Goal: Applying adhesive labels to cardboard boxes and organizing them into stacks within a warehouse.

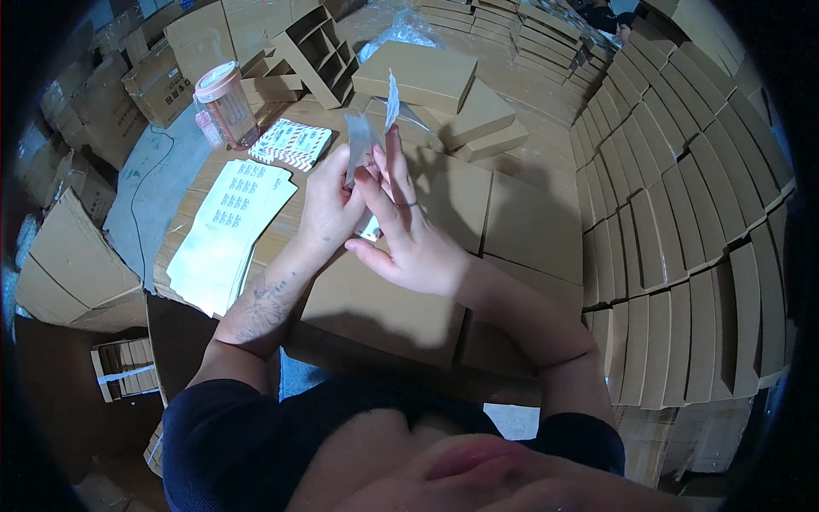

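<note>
Both my hands meet in front of me, above the brown cardboard boxes (pixel 384 307). My left hand (pixel 328 200) is closed around thin, pale sheets (pixel 360 141) that stick up above its fingers. My right hand (pixel 409 226) presses against them from the other side, its fingers long and nearly straight, its thumb pointing left. A narrow pale strip (pixel 392 98) rises at its fingertips. Between the palms a bit of white printed paper (pixel 369 229) shows; the rest is hidden by the fingers. Left of my hands lie white label sheets (pixel 226 222) with rows of dark print.
A patterned stack of printed cards (pixel 292 142) and a pink-lidded cup (pixel 226 107) stand at the far left of the table. A divided cardboard tray (pixel 317 55) leans behind them. Flat boxes (pixel 418 72) pile up ahead. Tall rows of cardboard boxes (pixel 674 213) line the right side.
</note>
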`<state>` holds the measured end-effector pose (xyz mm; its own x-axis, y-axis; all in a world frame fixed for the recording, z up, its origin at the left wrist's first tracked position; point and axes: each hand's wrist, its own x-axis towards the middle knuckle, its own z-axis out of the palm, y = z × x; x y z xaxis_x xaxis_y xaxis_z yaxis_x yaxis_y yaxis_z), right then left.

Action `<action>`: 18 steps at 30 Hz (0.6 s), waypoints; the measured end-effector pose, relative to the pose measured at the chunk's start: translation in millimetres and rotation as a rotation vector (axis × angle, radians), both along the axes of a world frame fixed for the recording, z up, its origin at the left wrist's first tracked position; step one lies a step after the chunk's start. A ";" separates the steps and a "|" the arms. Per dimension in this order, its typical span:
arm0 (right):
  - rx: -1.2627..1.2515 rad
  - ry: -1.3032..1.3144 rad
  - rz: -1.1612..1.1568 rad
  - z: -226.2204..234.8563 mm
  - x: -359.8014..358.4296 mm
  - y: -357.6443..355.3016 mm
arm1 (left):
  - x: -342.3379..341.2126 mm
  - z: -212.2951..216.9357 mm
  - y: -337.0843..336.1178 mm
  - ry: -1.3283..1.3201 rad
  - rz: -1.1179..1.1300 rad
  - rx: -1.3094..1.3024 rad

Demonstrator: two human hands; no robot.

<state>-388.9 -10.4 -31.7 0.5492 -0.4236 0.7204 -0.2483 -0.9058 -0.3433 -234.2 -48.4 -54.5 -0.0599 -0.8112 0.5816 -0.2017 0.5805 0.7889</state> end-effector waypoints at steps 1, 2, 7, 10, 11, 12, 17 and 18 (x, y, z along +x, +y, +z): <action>0.004 0.008 0.011 -1.4 -0.1 -0.5 | -0.5 3.4 1.3 0.022 -0.010 0.021; 0.007 0.016 0.023 -2.0 -0.3 -0.9 | -0.7 5.2 2.0 0.044 -0.021 0.042; -0.089 0.013 -0.055 1.5 -3.7 -7.3 | 5.3 -2.0 -2.0 -0.007 -0.011 0.094; -0.045 -0.020 -0.018 -2.5 -3.2 -8.6 | 2.2 0.6 -0.2 -0.010 -0.023 0.078; -0.047 -0.018 0.005 -3.3 -3.3 -8.6 | 0.1 3.1 1.2 0.008 -0.027 0.059; -0.047 -0.018 0.005 -3.6 -2.7 -8.2 | -0.1 5.0 2.4 0.008 -0.026 0.059; -0.093 0.000 -0.019 -2.2 -0.9 -7.2 | 0.4 5.3 2.1 0.074 -0.044 0.110; -0.093 0.000 -0.019 -2.0 -0.9 -6.6 | 0.1 5.3 2.0 0.074 -0.044 0.110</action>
